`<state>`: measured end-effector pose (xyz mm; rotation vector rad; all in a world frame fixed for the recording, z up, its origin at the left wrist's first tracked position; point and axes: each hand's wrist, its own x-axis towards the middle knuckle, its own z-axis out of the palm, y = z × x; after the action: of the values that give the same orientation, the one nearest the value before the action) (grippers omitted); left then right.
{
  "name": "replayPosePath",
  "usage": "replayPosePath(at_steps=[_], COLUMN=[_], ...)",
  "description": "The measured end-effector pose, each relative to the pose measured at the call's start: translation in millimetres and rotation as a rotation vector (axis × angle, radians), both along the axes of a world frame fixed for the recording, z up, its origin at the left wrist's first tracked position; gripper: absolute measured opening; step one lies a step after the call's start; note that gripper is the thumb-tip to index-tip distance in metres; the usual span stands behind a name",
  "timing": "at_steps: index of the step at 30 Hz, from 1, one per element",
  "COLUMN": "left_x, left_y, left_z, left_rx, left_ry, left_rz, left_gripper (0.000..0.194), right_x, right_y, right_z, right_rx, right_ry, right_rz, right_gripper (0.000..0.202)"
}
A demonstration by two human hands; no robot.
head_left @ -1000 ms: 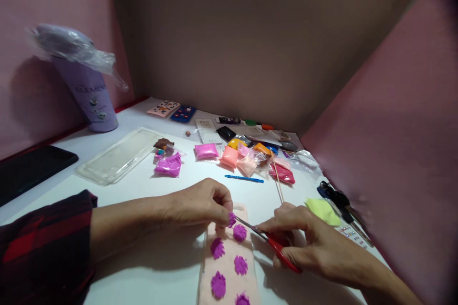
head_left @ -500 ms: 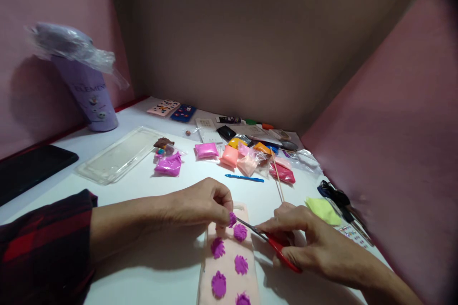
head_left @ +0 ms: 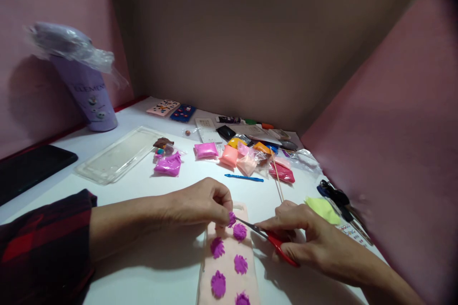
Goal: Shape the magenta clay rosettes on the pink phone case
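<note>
Between thumb and fingertips, my left hand (head_left: pixel 203 202) pinches a small purple clay piece (head_left: pixel 232 219) over the far end of a pale peach slab shaped like a phone case (head_left: pixel 231 250). My right hand (head_left: pixel 304 236) grips red-handled scissors (head_left: pixel 275 240), their tips touching or very near the right side of that piece. Several fringed purple clay flowers (head_left: pixel 241 264) sit on the slab in two rough columns. The closest of these, a clay flower (head_left: pixel 240 232), lies just below the scissor tips.
Beyond my hands lie a blue modelling tool (head_left: pixel 244 178), a wooden stick (head_left: pixel 277 176) and bagged clay in several colours (head_left: pixel 229 155). To the left are a clear case (head_left: pixel 116 155), a black phone (head_left: pixel 34 171) and a purple tumbler (head_left: pixel 88 93). A yellow-green piece (head_left: pixel 323 210) lies right.
The red scissor handles have shifted slightly up and left, apparently drawn closer together. My left hand keeps its pinch on the purple clay piece in the same place.
</note>
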<state>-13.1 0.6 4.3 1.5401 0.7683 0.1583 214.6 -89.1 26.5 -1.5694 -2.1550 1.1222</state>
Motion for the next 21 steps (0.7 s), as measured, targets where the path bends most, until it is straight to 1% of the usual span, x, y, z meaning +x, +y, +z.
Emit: replayPosePath(at_steps=[5,12,17,21], left_x=[0.7,-0.5,-1.9,-0.5], left_y=[0.6,0.6,1.0,1.7], left_z=[-2.5,-5.5,-4.4,-2.3], left_rx=[-0.018,-0.045,-0.058,-0.055], left_ry=[-0.021,-0.036,-0.036,-0.015], left_rz=[0.01,0.032,0.041,0.05], left_gripper=[0.007,0.008,0.011,0.013], right_x=[0.0,2.5,1.8,4.4], right_y=[0.7,-0.6,-0.4,-1.3], right_z=[1.0,2.2,3.2,-1.3], right_rx=[0.019,0.02,-0.004,-0.033], right_ry=[-0.015,-0.054,-0.067,-0.041], right_rz=[0.019,0.005,0.01,-0.017], right_gripper=[0.018,0.019,0.023,0.03])
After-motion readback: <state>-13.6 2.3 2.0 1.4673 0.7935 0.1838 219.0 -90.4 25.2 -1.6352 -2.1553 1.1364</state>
